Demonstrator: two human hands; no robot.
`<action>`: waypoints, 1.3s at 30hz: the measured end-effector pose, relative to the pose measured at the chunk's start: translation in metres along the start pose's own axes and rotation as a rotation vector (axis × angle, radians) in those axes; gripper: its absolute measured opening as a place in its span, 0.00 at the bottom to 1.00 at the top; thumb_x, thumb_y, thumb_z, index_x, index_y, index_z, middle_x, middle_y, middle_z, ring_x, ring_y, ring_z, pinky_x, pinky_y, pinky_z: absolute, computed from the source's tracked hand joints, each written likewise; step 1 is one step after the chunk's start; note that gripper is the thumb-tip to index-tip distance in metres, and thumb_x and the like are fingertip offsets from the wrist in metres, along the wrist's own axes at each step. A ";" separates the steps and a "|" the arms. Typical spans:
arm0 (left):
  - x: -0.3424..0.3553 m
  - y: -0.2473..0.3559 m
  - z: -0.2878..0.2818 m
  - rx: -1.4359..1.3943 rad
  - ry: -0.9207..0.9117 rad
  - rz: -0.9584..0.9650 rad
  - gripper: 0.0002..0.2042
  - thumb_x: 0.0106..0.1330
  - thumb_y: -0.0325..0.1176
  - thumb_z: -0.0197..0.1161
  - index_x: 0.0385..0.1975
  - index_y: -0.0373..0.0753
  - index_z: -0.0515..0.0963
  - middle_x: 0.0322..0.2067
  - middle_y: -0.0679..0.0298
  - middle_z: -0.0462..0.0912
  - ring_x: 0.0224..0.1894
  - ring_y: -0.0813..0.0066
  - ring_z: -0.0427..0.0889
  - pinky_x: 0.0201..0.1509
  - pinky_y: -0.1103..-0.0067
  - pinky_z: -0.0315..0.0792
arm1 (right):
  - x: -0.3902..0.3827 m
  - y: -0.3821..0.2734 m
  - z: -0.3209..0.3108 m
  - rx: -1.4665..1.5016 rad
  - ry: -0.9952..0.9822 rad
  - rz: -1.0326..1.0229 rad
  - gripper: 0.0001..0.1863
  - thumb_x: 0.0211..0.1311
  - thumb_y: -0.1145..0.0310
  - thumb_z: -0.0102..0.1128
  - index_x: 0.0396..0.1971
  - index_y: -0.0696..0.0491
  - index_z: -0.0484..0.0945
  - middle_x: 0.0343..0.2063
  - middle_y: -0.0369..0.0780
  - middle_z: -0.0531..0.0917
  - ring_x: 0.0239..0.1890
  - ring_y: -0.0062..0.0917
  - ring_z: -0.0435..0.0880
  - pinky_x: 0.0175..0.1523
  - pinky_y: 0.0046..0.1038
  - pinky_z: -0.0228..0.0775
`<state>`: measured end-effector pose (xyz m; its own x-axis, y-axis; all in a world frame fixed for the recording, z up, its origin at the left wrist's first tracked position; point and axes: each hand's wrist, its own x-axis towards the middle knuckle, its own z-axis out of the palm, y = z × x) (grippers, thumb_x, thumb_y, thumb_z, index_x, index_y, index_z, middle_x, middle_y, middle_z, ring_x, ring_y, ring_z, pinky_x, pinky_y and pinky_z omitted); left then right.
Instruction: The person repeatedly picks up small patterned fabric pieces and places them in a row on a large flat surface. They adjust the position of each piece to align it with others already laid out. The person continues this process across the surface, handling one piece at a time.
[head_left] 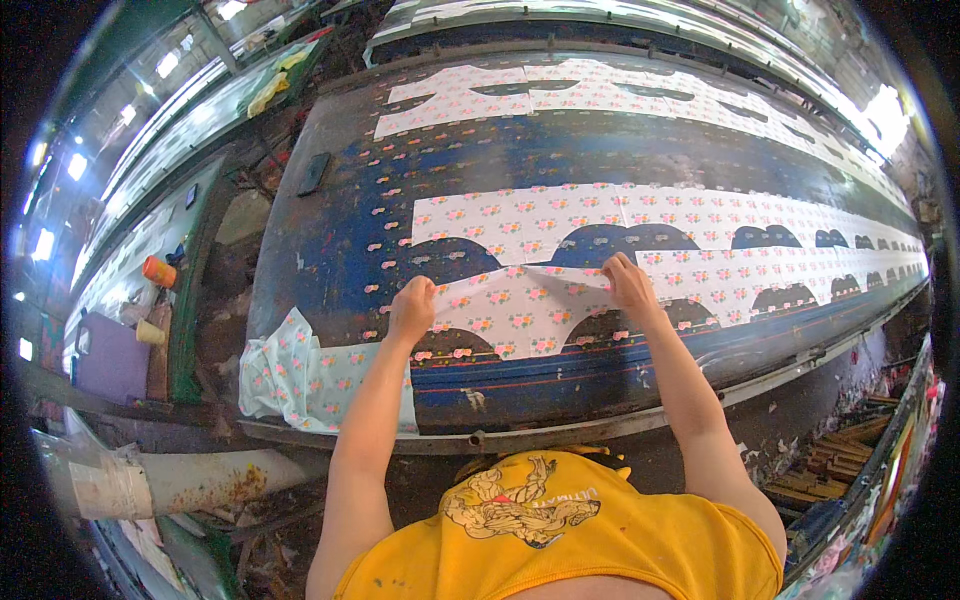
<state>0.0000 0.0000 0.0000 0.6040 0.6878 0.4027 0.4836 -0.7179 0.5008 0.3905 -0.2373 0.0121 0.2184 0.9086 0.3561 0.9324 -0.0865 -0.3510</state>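
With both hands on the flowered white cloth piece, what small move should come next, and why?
Probably a short outward stroke of the right hand to smooth the white floral-printed fabric piece. A fold stands up near its upper edge, between the right hand and the left hand, while the left hand presses the piece's left end onto the long dark blue printing table. The neighbouring pieces lie flat.
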 end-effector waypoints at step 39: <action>0.215 -0.095 0.065 0.235 -0.214 0.149 0.09 0.74 0.38 0.55 0.37 0.40 0.71 0.37 0.56 0.78 0.33 0.46 0.84 0.35 0.56 0.77 | 0.193 0.115 0.037 -0.108 -0.061 -0.029 0.07 0.66 0.66 0.60 0.32 0.54 0.78 0.31 0.43 0.84 0.33 0.46 0.83 0.36 0.43 0.75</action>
<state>0.1252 0.2093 -0.0108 0.7861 0.5533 0.2754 0.4979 -0.8309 0.2482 0.5292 -0.0565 0.0088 0.1763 0.9343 0.3099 0.9643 -0.1008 -0.2447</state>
